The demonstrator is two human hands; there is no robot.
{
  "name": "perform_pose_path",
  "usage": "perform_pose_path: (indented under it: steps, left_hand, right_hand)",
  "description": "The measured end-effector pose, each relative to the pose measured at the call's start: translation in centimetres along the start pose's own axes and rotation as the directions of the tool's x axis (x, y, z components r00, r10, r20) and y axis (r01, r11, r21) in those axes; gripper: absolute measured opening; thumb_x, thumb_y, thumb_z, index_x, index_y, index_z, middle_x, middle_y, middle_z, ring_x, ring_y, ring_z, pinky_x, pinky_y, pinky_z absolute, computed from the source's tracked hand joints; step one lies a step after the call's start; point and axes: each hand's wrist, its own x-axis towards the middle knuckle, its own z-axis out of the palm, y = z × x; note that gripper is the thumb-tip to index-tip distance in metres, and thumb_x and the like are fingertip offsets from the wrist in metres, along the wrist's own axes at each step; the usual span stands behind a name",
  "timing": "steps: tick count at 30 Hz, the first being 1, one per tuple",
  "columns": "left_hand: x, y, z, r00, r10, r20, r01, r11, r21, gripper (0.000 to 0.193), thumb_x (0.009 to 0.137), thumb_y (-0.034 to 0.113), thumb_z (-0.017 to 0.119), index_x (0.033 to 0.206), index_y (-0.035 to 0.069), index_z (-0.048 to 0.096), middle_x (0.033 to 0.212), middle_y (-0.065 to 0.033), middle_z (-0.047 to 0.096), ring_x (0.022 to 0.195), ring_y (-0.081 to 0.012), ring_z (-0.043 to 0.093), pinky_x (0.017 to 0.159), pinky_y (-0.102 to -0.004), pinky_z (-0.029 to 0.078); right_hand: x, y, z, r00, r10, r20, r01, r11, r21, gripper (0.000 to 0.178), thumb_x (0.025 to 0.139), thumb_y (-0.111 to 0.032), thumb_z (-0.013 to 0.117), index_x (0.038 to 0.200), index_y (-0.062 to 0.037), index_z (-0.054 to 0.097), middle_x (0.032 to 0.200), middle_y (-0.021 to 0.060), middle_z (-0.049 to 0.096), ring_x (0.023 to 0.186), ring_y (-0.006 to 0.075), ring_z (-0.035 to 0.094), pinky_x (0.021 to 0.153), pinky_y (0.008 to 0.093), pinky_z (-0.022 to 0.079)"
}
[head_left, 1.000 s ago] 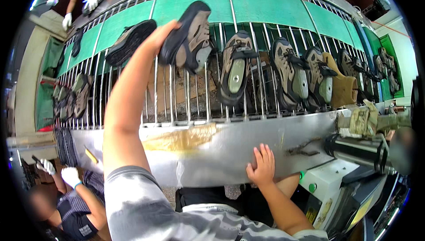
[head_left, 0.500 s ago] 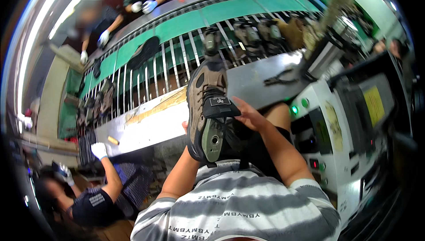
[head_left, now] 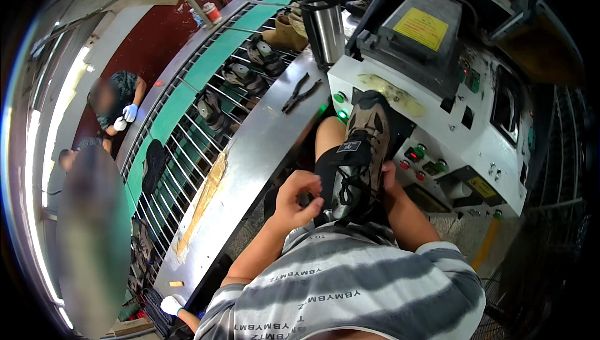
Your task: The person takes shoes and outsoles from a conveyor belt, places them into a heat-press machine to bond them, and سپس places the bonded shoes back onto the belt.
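A brown and black lace-up shoe [head_left: 377,129] is held in front of my body, toe pointing away, beside the white machine. Its black tongue with a small label is folded out to the left, and black laces hang over the opening. My right hand [head_left: 391,180] grips the shoe along its right side near the heel; part of the fingers is hidden behind it. At the left of the opening, close to the loosened laces, is my left hand [head_left: 299,199]. Its fingers are curved, with a gap between thumb and fingertips and nothing visible in them.
A white machine [head_left: 350,77] with green lit buttons stands at right. On the metal ledge [head_left: 253,146] lie pliers [head_left: 302,93], and a steel thermos [head_left: 328,30] stands by the machine. Several shoes rest on the barred conveyor [head_left: 187,134]. Co-workers are at left; one gloved hand [head_left: 170,305] shows lower left.
My view has turned right, toward the machine. The shoe has passed to my right hand, which now grips its right side. My left hand has come off the shoe's side.
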Motion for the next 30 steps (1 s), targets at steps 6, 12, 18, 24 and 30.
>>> perform_pose_path:
  steps: [6,12,18,24,30]
  left_hand:
    - [2.5,3.0,2.5,0.962,-0.186,0.2,0.02,0.778,0.628,0.063,0.073,0.03,0.08,0.125,0.002,0.058,0.131,-0.0161,0.047,0.09,-0.0241,0.061,0.074,-0.0308,0.052]
    - [1.4,0.0,1.1,0.974,-0.223,0.036,0.174,0.843,0.508,0.027,0.071,0.01,0.081,0.095,0.003,0.07,0.116,-0.0131,0.055,0.086,-0.0234,0.061,0.075,-0.0336,0.051]
    - [2.1,1.2,2.0,0.989,-0.141,0.049,0.089,0.82,0.566,0.028,0.069,0.013,0.082,0.092,0.002,0.07,0.107,-0.0115,0.054,0.085,-0.0232,0.058,0.073,-0.0334,0.05]
    - [1.7,0.9,1.1,0.898,-0.436,-0.059,0.428,0.837,0.34,0.02,0.085,0.018,0.07,0.08,-0.001,0.066,0.099,-0.0099,0.051,0.083,-0.021,0.053,0.072,-0.0287,0.043]
    - [3.6,0.2,-2.3,0.875,-0.407,0.262,0.349,0.905,0.243,0.018,0.078,0.011,0.068,0.078,0.001,0.053,0.089,-0.0067,0.052,0.082,-0.0156,0.048,0.072,-0.0269,0.04]
  right_hand:
    - [-3.4,2.9,6.3,0.957,0.253,-0.14,-0.218,0.949,0.228,0.081,0.069,-0.049,0.052,0.135,-0.002,0.046,0.126,0.0176,0.058,0.112,0.0331,0.059,0.098,0.0442,0.047]
    - [-1.5,5.4,1.6,0.964,0.261,0.045,-0.261,0.906,0.333,0.085,0.07,-0.057,0.054,0.136,-0.0045,0.045,0.125,0.0174,0.057,0.11,0.0305,0.059,0.096,0.0427,0.049]
    - [-1.1,4.4,3.8,0.966,0.254,0.048,-0.258,0.959,0.12,0.092,0.076,-0.072,0.054,0.141,-0.0079,0.039,0.133,0.0138,0.051,0.114,0.027,0.057,0.096,0.04,0.049]
    - [-1.1,3.7,3.2,0.943,0.314,0.113,-0.331,0.922,0.202,0.089,0.069,-0.058,0.061,0.138,-0.005,0.043,0.131,0.0153,0.055,0.116,0.0281,0.056,0.101,0.0409,0.045]
    - [-2.1,2.3,6.5,0.96,0.278,0.038,-0.28,0.95,0.14,0.09,0.071,-0.059,0.063,0.139,-0.0046,0.042,0.134,0.0154,0.053,0.119,0.0262,0.055,0.105,0.0394,0.042]
